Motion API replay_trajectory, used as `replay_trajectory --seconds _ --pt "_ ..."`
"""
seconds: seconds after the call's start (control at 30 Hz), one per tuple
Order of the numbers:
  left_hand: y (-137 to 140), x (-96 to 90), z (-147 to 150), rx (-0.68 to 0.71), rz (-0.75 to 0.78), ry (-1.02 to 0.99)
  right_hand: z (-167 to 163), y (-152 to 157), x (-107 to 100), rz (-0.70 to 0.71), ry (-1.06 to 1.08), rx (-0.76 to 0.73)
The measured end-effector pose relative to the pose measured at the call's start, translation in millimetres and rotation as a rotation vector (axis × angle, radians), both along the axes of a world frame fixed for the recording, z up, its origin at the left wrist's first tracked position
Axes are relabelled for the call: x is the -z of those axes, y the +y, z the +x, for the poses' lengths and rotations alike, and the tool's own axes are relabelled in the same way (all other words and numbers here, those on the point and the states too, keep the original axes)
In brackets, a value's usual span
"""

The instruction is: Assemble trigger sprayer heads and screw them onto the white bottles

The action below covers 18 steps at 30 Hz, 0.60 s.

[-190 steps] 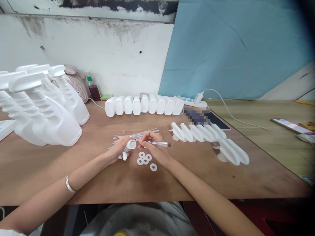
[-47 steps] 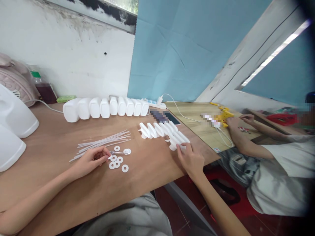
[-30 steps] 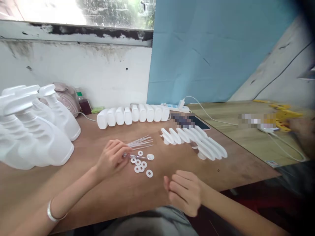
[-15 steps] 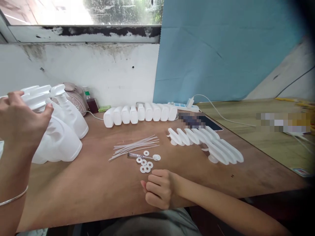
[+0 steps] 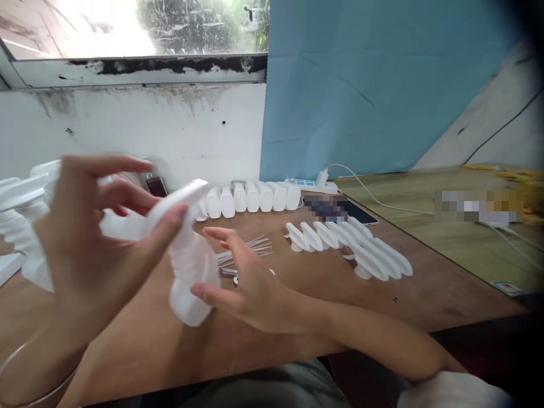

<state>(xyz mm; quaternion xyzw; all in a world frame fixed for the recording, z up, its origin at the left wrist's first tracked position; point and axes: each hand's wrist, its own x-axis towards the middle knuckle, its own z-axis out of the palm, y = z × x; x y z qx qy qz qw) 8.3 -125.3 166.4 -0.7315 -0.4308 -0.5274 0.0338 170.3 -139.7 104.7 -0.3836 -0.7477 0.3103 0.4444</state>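
Observation:
A white plastic spray bottle [image 5: 191, 277] hangs tilted over the table, gripped near its spray head by the thumb and fingers of my left hand [image 5: 91, 232]. My right hand [image 5: 259, 289] is open beside the bottle, fingers and thumb spread. Its thumb tip overlaps the bottle's right side; whether it touches I cannot tell. Beyond my right hand lie thin white tubes [image 5: 260, 245] and a small clear-handled tool [image 5: 228, 272]. Most of the white washers are hidden behind this hand. More white spray bottles [image 5: 29, 232] stand at the left, partly covered by my left hand.
At the back, a row of white plastic containers [image 5: 253, 196] lines the wall. Slim white curved plastic parts [image 5: 374, 249] lie on the right of the brown table [image 5: 331, 300]. Behind them are a tablet [image 5: 359, 211] and a power strip [image 5: 312, 185] with a cable.
My left hand has moved right from the bottle group, bringing one spray bottle with it. My right hand has risen from the table, opened from a fist and moved left toward that bottle.

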Motion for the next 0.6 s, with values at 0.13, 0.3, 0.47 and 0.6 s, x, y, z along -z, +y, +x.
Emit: replay_trajectory --seconds 0.13,0.3,0.47,0.6 --pt "-10 1.9 31 0.155 0.129 0.072 -9 -4 -16 -0.149 0.329 -0.084" --pt "-13 18.7 29 0.28 0.079 0.18 5 5 -24 -0.065 0.7 0.048" --pt "-3 54.7 13 0.226 -0.033 0.358 44 26 -20 -0.169 1.242 0.337" --pt "7 82.1 3 0.296 -0.039 0.351 70 30 0 -0.403 1.498 0.409"
